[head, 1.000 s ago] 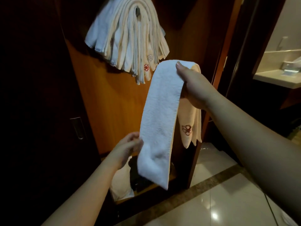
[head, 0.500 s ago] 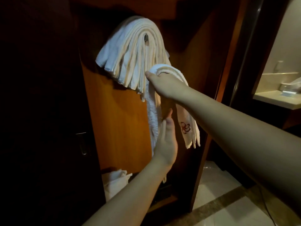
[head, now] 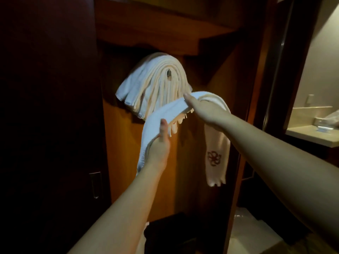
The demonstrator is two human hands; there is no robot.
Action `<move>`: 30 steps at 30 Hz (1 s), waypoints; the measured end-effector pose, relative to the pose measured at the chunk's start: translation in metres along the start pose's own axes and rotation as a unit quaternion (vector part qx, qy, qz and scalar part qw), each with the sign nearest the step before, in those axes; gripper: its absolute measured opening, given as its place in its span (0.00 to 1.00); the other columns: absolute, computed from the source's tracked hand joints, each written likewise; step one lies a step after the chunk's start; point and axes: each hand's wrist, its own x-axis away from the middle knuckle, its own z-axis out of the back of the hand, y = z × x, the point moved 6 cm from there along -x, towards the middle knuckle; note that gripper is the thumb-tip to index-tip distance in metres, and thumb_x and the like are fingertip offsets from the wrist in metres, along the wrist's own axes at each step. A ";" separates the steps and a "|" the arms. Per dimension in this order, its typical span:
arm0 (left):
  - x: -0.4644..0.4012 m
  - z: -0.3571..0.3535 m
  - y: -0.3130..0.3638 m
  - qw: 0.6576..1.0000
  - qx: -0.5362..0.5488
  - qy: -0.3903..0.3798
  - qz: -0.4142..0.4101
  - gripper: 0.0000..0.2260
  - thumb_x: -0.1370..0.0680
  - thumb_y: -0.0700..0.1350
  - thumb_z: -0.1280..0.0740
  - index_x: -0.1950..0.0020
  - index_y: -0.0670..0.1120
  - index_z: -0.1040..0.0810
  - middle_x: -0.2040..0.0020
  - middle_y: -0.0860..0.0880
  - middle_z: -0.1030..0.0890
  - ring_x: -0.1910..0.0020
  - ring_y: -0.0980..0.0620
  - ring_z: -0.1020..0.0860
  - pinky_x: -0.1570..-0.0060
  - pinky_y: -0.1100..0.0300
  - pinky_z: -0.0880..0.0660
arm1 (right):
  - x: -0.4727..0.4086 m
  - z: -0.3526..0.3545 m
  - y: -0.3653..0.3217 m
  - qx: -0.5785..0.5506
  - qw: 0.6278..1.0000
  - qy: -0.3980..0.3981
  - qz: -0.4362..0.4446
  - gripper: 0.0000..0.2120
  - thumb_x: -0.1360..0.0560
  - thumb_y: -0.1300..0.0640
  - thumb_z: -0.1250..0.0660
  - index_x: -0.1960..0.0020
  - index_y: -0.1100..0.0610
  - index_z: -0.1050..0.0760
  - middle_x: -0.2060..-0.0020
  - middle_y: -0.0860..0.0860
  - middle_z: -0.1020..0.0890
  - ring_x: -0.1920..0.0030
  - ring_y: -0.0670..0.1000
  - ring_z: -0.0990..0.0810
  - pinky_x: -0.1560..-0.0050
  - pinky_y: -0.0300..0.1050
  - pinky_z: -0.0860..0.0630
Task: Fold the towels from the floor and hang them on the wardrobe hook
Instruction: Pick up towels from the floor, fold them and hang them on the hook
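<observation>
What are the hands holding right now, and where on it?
Both hold one folded towel. The right hand grips it at the bend, where it drapes over; the left hand holds the white half lower down. It is not yet on the hook.

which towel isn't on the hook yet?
The folded towel with the red flower emblem, held by the right hand and left hand; the others drape over the hook.
</observation>
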 end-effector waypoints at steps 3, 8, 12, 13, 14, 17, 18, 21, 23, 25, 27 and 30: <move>-0.011 0.009 0.016 0.985 0.157 0.063 -0.025 0.18 0.23 0.68 0.39 0.45 0.58 0.20 0.45 0.54 0.18 0.38 0.52 0.25 0.39 0.55 0.31 | 0.001 -0.010 0.021 -0.071 0.996 -0.027 -0.037 0.41 0.26 0.24 0.46 0.26 0.53 0.31 0.25 0.58 0.31 0.31 0.57 0.29 0.38 0.49 0.35; -0.030 0.024 0.037 0.990 0.122 0.067 -0.029 0.12 0.25 0.61 0.37 0.55 0.56 0.21 0.54 0.52 0.17 0.49 0.51 0.21 0.53 0.57 0.26 | -0.009 -0.011 0.044 -0.166 0.984 -0.003 -0.059 0.42 0.26 0.25 0.44 0.24 0.53 0.35 0.25 0.58 0.33 0.27 0.57 0.33 0.39 0.49 0.38; -0.051 0.024 0.065 0.996 0.023 0.007 -0.082 0.17 0.24 0.62 0.40 0.43 0.54 0.21 0.40 0.49 0.19 0.41 0.52 0.23 0.39 0.52 0.27 | -0.022 0.003 0.057 -0.178 0.981 0.053 -0.053 0.40 0.27 0.24 0.46 0.33 0.55 0.28 0.34 0.59 0.25 0.35 0.57 0.26 0.37 0.50 0.30; -0.060 0.026 0.071 0.995 0.006 0.005 -0.100 0.14 0.22 0.60 0.39 0.44 0.55 0.21 0.41 0.50 0.19 0.45 0.58 0.23 0.44 0.59 0.28 | -0.027 0.006 0.056 -0.167 0.983 0.062 -0.045 0.39 0.27 0.24 0.46 0.35 0.55 0.27 0.36 0.59 0.24 0.38 0.56 0.24 0.40 0.48 0.28; -0.069 0.028 0.076 0.993 -0.007 0.010 -0.115 0.10 0.21 0.58 0.39 0.47 0.56 0.22 0.45 0.54 0.18 0.50 0.64 0.24 0.52 0.64 0.29 | -0.032 0.009 0.055 -0.151 0.985 0.069 -0.037 0.37 0.26 0.25 0.47 0.36 0.54 0.27 0.39 0.58 0.24 0.43 0.53 0.23 0.47 0.43 0.28; -0.094 0.035 0.095 0.990 -0.056 0.019 -0.128 0.09 0.20 0.57 0.37 0.54 0.54 0.23 0.54 0.58 0.20 0.56 0.64 0.24 0.60 0.66 0.30 | -0.059 0.021 0.047 -0.117 0.989 0.090 -0.005 0.28 0.24 0.28 0.48 0.40 0.49 0.30 0.49 0.51 0.27 0.58 0.41 0.30 0.62 0.33 0.39; -0.103 0.035 0.102 0.989 -0.070 0.013 -0.127 0.11 0.21 0.59 0.37 0.51 0.54 0.21 0.53 0.55 0.19 0.53 0.61 0.22 0.56 0.63 0.27 | -0.069 0.024 0.045 -0.114 0.989 0.092 -0.003 0.26 0.25 0.28 0.48 0.41 0.47 0.32 0.53 0.48 0.27 0.59 0.39 0.32 0.63 0.32 0.40; -0.129 0.029 0.120 0.989 -0.095 0.002 -0.117 0.22 0.23 0.62 0.38 0.38 0.50 0.22 0.44 0.46 0.19 0.43 0.47 0.21 0.41 0.48 0.24 | -0.097 0.028 0.040 -0.155 0.983 0.097 0.010 0.32 0.30 0.23 0.49 0.41 0.45 0.29 0.55 0.43 0.26 0.58 0.40 0.29 0.62 0.32 0.38; -0.150 0.025 0.132 0.986 -0.095 0.009 -0.138 0.16 0.21 0.59 0.38 0.45 0.50 0.20 0.49 0.46 0.18 0.47 0.48 0.21 0.49 0.53 0.24 | -0.116 0.033 0.043 -0.177 0.974 0.137 0.036 0.32 0.33 0.19 0.47 0.46 0.40 0.21 0.52 0.43 0.20 0.55 0.41 0.24 0.58 0.34 0.33; -0.171 0.021 0.142 0.981 -0.113 0.017 -0.156 0.13 0.20 0.57 0.39 0.48 0.51 0.21 0.51 0.48 0.19 0.50 0.52 0.22 0.56 0.57 0.28 | -0.141 0.039 0.049 -0.177 0.967 0.176 0.053 0.23 0.34 0.18 0.46 0.56 0.29 0.20 0.56 0.38 0.17 0.53 0.40 0.20 0.53 0.38 0.28; -0.196 0.014 0.149 0.977 -0.140 0.007 -0.162 0.16 0.20 0.59 0.39 0.42 0.50 0.22 0.45 0.46 0.19 0.46 0.51 0.22 0.47 0.53 0.25 | -0.171 0.042 0.048 -0.187 0.966 0.168 0.069 0.14 0.30 0.21 0.46 0.61 0.22 0.24 0.63 0.33 0.17 0.57 0.35 0.18 0.53 0.39 0.29; -0.234 0.002 0.166 0.976 -0.141 -0.027 -0.166 0.29 0.25 0.66 0.39 0.33 0.49 0.22 0.34 0.42 0.22 0.33 0.45 0.25 0.30 0.43 0.32 | -0.220 0.051 0.032 -0.187 0.967 0.142 0.103 0.16 0.29 0.21 0.48 0.64 0.22 0.24 0.67 0.27 0.21 0.63 0.26 0.23 0.57 0.38 0.33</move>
